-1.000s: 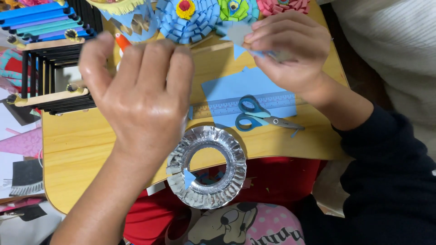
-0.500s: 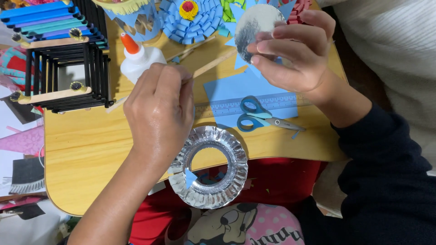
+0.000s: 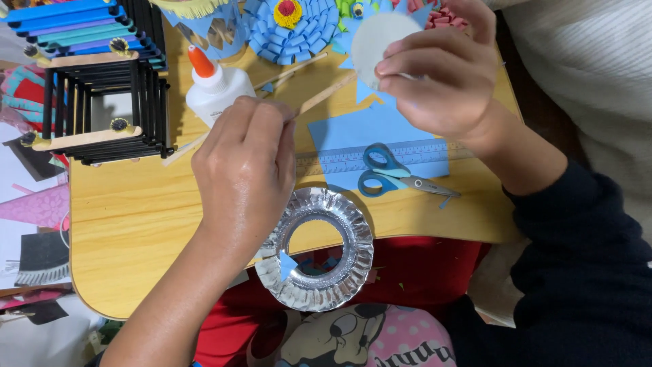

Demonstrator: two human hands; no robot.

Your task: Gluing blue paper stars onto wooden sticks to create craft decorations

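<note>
My left hand [image 3: 246,170] hovers over the small wooden table [image 3: 136,224] with its fingers pinched on a thin wooden stick [image 3: 324,95] that slants up to the right. My right hand [image 3: 445,75] is raised at the upper right, holding a round white paper disc [image 3: 382,37] edged with blue paper points. The stick's tip lies just below that disc. A white glue bottle [image 3: 216,88] with an orange cap lies just above my left hand.
A silver foil ring [image 3: 316,250] with a blue paper triangle sits at the table's near edge. Blue-handled scissors [image 3: 390,175], a clear ruler [image 3: 339,162] and blue paper [image 3: 346,129] lie in the middle. A black stick frame [image 3: 102,102] stands at left; paper flowers [image 3: 288,27] line the back.
My left hand has drawn back toward me, uncovering the glue bottle, and now grips the stick. My right hand lifted the disc and turned its white face into view.
</note>
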